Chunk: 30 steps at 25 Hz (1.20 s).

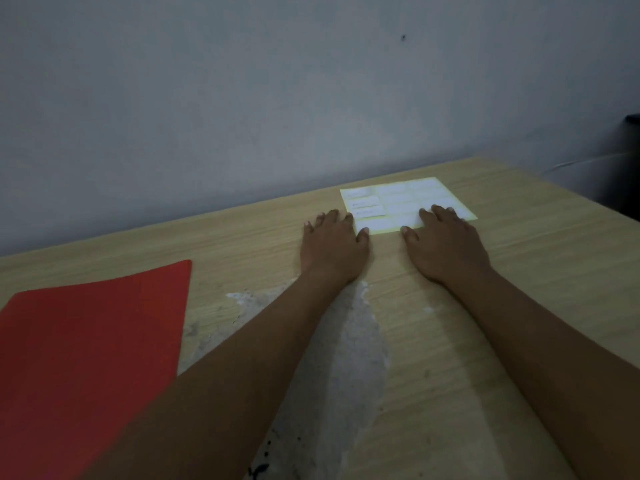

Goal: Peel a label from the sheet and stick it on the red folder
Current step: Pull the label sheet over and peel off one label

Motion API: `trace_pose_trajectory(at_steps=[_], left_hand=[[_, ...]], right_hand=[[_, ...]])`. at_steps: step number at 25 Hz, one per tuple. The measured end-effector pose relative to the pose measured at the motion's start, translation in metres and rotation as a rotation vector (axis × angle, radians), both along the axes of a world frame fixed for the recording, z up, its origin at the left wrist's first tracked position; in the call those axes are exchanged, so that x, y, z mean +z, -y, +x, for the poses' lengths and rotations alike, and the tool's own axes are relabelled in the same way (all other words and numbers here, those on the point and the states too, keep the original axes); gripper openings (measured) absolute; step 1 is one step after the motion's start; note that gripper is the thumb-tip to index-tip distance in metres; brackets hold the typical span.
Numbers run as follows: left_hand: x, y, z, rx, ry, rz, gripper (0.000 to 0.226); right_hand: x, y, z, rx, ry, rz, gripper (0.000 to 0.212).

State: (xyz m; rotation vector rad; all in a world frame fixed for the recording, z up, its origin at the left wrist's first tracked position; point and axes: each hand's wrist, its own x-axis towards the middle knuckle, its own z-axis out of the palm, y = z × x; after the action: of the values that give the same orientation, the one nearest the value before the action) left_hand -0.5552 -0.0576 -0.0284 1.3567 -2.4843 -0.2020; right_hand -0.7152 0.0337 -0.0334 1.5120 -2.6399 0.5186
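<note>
A pale yellow label sheet [398, 199] with rows of white labels lies flat near the far edge of the wooden table [540, 244]. My left hand [330, 249] rests palm down at the sheet's near left corner, fingertips touching its edge. Palm down too, my right hand [446, 245] has its fingers spread over the sheet's near right part. Neither hand holds anything. The red folder [90, 348] lies flat at the near left of the table, well apart from the sheet, partly covered by my left forearm.
A grey wall runs right behind the table's far edge. A worn whitish patch [349, 368] marks the tabletop between my forearms. A dark object [628, 157] stands beyond the table's right corner. The room is dim.
</note>
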Motion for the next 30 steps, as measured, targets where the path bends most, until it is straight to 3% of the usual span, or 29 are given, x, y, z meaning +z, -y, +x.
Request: trace_pose_trajectory(at_steps=[12, 30], left_hand=[[0.004, -0.028, 0.028, 0.032, 0.037, 0.034, 0.06], [0.001, -0.137, 0.167, 0.075, -0.002, 0.039, 0.07]], right_hand=[[0.003, -0.029, 0.026, 0.041, 0.035, -0.021, 0.058], [0.009, -0.131, 0.168, 0.158, 0.067, -0.022, 0.055]])
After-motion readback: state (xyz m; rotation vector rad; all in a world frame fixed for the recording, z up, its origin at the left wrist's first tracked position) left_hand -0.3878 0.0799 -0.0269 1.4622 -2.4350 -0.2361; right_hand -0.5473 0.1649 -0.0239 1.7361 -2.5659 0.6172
